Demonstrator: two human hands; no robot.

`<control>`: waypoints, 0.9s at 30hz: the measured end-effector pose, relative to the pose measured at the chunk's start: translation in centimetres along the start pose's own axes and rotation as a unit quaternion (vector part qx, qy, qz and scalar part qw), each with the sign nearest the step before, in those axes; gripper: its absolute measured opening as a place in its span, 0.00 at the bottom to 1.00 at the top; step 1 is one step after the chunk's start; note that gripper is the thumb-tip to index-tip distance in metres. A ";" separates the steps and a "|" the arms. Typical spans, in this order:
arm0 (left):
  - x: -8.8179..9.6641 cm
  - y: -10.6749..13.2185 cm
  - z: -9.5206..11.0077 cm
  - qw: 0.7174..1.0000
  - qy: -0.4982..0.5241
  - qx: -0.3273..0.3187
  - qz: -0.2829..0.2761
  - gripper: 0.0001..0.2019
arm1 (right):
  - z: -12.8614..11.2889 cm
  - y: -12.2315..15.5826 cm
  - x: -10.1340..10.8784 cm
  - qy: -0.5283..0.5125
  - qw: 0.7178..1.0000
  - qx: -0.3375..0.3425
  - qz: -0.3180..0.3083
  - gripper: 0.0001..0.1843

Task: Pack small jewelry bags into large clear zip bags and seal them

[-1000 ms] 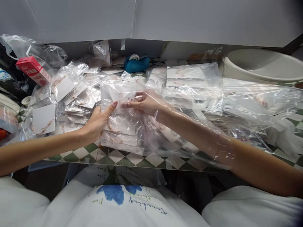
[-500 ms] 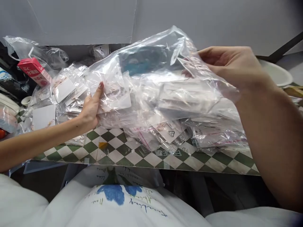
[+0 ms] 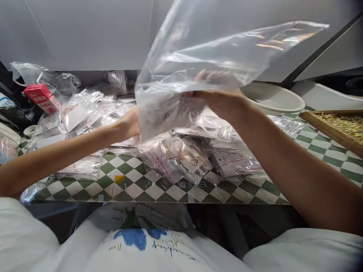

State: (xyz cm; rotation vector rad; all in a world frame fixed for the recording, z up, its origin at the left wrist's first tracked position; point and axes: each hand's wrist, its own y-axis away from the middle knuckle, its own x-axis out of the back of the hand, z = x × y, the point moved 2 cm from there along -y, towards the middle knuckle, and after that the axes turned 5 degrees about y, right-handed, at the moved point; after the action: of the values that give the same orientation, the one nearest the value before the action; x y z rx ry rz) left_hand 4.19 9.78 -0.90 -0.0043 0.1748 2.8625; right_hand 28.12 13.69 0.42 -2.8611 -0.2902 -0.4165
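Observation:
A large clear plastic bag [image 3: 232, 53] rises above the table, its upper part spread to the right and smeared by motion. My right hand [image 3: 219, 92] is closed on the bag, partly seen through the film, with greyish packets [image 3: 170, 113] showing beneath it. At the bag's left edge is my left hand [image 3: 131, 122]; its fingers are hidden behind the film. Below both hands lie clear packets with white cards [image 3: 187, 155], one bearing a recycling mark. More carded packets [image 3: 75, 115] are heaped at the left.
A red drink carton [image 3: 42, 97] with a straw leans at the far left. Behind my right forearm are a white bowl [image 3: 275, 98] and a wooden tray [image 3: 331, 130] of small golden pieces. The checkered tabletop [image 3: 136, 175] has a front edge close to my body.
The bag has swung upward, its loose end pointing up and right. My right hand has moved left and lower, towards my left hand. My left fingers have gone behind the film.

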 end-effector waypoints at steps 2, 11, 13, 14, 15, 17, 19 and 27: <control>1.5 0.0 0.8 0.992 0.048 -0.060 -0.096 0.23 | -0.7 0.6 0.0 -0.034 0.996 0.034 0.072 0.16; 4.2 -0.2 1.8 0.970 -0.070 -0.234 -0.006 0.07 | -0.8 1.9 0.7 -0.100 0.993 -0.031 0.049 0.07; 4.4 -0.7 2.1 0.974 -0.066 -0.217 -0.014 0.12 | -0.6 2.0 1.5 -0.104 0.991 -0.005 0.080 0.10; 4.5 -1.0 2.2 0.976 -0.074 -0.202 -0.018 0.14 | -0.4 2.1 1.7 -0.107 0.992 -0.002 0.061 0.10; 4.6 -1.4 2.2 0.978 -0.085 -0.187 -0.021 0.15 | -0.3 2.1 1.8 -0.108 0.994 -0.009 0.025 0.08; 4.8 -2.1 2.0 0.979 -0.099 -0.177 -0.021 0.14 | 0.1 2.4 1.6 -0.109 0.993 -0.028 -0.036 0.05; 4.9 -2.6 1.7 0.979 -0.080 -0.188 -0.026 0.14 | 0.5 2.5 1.5 -0.107 0.994 -0.028 -0.014 0.01; 3.5 -2.2 1.4 0.978 -0.067 -0.180 -0.077 0.14 | -0.5 3.3 0.4 -0.167 0.981 0.025 0.091 0.21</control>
State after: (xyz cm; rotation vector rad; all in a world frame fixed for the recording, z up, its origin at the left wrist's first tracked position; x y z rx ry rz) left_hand 1.41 13.03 0.20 0.0978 -0.3558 2.6858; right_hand 29.09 10.48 0.36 -2.8656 -0.0911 0.1072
